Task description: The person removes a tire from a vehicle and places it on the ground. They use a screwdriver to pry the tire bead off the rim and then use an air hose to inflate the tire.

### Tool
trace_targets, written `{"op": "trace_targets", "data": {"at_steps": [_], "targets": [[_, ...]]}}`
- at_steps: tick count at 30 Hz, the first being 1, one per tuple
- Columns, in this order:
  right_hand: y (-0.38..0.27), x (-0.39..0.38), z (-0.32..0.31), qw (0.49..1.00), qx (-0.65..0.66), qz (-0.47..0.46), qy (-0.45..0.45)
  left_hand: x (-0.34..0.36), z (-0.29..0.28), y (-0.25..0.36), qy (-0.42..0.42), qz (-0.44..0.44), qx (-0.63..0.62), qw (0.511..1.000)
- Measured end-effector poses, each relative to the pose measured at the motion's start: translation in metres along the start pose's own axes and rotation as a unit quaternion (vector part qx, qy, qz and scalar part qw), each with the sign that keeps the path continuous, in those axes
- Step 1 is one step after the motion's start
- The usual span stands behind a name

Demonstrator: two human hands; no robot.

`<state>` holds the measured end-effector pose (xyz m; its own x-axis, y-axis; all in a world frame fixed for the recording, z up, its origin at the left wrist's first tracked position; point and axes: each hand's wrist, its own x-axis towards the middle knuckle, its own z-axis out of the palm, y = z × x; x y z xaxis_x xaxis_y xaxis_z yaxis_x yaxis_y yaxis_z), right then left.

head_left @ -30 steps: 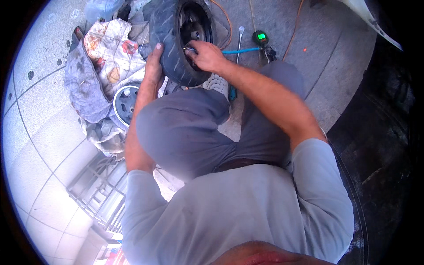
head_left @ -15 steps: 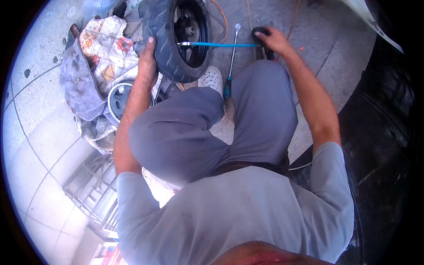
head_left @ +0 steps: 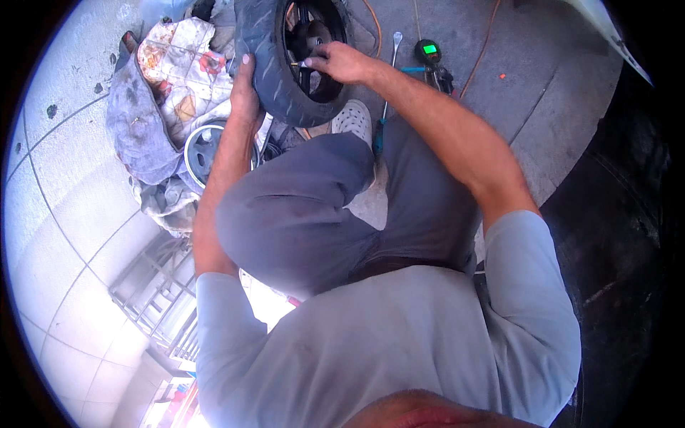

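Note:
A small wheel with a black tyre (head_left: 275,89) stands upright at the top centre. My left hand (head_left: 246,100) grips its near left side, thumb laid along the tread. My right hand (head_left: 339,63) reaches across to the rim (head_left: 303,32), fingers pinched on the metal end of an air hose (head_left: 298,64) at the valve area. The valve itself is hidden. The blue hose (head_left: 412,69) passes behind my right forearm to a tyre inflator gauge (head_left: 429,50), lying on the floor with its green screen lit.
A tyre lever (head_left: 397,39) with a teal handle lies between wheel and gauge. Stained rags (head_left: 178,78) and a silver-rimmed disc (head_left: 203,153) sit at the left. Orange cables (head_left: 481,50) cross the floor. A metal rack (head_left: 160,292) stands lower left.
My right hand has let go of the gauge and moved left to the hose end at the rim. The gauge screen now shows. My left hand still holds the tyre.

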<state>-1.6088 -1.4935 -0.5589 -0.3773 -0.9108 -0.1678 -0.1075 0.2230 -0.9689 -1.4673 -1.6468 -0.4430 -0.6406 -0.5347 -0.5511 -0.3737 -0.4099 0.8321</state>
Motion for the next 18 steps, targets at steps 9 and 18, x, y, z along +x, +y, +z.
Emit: {"op": "trace_targets", "data": {"at_steps": [9,18], "targets": [[-0.027,-0.008,0.011,0.987,0.004,0.051,0.150,-0.002,0.005,-0.003,-0.004,-0.003,-0.018,1.000],[0.007,-0.021,-0.096,0.973,-0.021,0.128,0.188,-0.004,-0.002,0.016,0.099,0.088,0.184,0.974]]}}
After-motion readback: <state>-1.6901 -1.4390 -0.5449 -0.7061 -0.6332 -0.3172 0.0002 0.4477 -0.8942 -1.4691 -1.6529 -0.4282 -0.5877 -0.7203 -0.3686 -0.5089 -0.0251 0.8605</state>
